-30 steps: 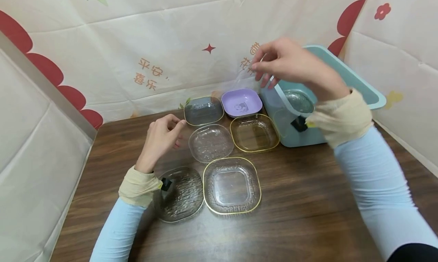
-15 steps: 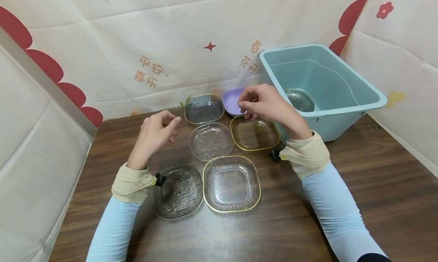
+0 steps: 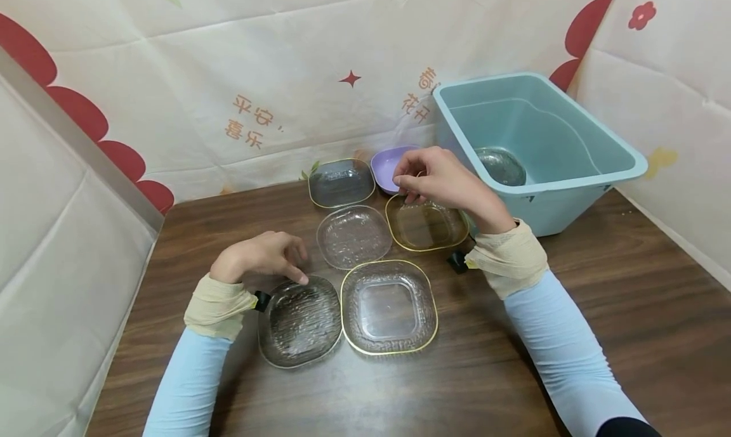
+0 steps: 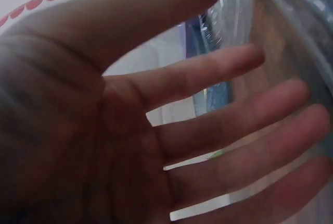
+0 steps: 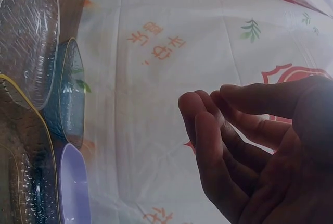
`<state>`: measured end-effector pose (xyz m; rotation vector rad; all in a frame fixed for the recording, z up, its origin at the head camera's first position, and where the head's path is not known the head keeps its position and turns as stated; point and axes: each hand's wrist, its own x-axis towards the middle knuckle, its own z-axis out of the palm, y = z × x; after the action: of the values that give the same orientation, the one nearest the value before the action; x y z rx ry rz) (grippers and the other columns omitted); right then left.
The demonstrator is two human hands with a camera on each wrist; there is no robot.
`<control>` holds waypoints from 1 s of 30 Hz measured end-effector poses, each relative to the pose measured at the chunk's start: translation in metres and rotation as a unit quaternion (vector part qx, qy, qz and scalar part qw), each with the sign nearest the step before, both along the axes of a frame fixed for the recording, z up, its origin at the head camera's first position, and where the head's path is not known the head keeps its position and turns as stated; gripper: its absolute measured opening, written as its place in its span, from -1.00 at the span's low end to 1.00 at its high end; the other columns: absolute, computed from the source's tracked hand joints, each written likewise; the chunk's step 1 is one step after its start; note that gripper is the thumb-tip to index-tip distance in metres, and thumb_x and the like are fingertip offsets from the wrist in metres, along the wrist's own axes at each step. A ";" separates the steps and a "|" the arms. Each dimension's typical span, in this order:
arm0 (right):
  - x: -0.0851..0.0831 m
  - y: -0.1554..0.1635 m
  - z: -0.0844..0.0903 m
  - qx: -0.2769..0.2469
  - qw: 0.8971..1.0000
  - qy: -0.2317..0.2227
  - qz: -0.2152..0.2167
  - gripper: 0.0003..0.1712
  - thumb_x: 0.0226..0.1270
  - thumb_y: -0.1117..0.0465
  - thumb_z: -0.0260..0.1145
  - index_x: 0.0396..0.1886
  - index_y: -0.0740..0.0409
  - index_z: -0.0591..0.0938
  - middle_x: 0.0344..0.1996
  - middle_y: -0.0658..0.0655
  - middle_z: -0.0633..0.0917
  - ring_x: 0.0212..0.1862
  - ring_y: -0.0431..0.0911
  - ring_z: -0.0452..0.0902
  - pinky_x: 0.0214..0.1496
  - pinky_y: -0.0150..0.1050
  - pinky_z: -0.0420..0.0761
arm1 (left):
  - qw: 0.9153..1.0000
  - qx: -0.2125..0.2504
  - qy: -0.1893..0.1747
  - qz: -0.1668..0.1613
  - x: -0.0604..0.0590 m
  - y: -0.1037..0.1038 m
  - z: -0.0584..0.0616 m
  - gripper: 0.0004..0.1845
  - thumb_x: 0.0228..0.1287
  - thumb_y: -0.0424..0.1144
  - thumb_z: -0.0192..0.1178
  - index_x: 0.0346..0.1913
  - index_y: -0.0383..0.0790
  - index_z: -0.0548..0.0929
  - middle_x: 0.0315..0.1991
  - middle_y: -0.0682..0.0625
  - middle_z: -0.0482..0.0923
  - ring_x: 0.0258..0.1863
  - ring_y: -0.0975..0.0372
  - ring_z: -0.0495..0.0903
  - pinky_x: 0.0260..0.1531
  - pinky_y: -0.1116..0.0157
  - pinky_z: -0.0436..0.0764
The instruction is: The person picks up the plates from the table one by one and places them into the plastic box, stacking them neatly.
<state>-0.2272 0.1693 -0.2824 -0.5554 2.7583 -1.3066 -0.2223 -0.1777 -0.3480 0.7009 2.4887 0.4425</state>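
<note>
Loosely spread, the person's left hand (image 3: 265, 256) hangs over the far rim of a dark grey plate (image 3: 301, 328); whether its thumb touches that rim is hard to tell. The right hand (image 3: 431, 177) floats over the far edge of an amber dish (image 3: 431, 232) and partly hides a purple dish (image 3: 388, 164), its fingers gently bent, with only air between them and the thumb.

The dark grey plate lies flat on the wood-grain table (image 3: 485, 373), at the near left. Just beside its right edge lies a clear plate (image 3: 389, 310) with a gold rim. Behind these 2 is a rounded clear dish (image 3: 354, 237), with the amber dish on its right and a blue-grey dish (image 3: 341, 183) farther back, beside the purple dish. At the right stands a light blue tub (image 3: 548, 139) holding a glassy round piece (image 3: 505, 166). A pale cloth (image 3: 285, 56) with red prints and orange characters hangs behind the table; light blue sleeves (image 3: 191, 380) cover 2 forearms.
</note>
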 end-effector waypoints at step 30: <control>-0.005 0.002 -0.002 -0.020 1.000 -0.015 0.007 -0.86 0.52 0.24 0.25 -0.22 0.23 0.65 -0.43 0.19 0.76 -0.49 0.01 0.75 -0.48 -0.19 0.76 | 0.994 0.023 0.109 -0.023 0.000 -0.011 -0.004 -0.78 0.19 -0.54 0.26 -0.28 -0.15 0.76 -0.37 -0.02 0.72 -0.43 0.25 0.60 -0.35 0.27 0.62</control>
<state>-0.2321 0.1714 -0.2848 -0.5501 2.7046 -1.3596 -0.2222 -0.1887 -0.3519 0.8649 2.6653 0.4264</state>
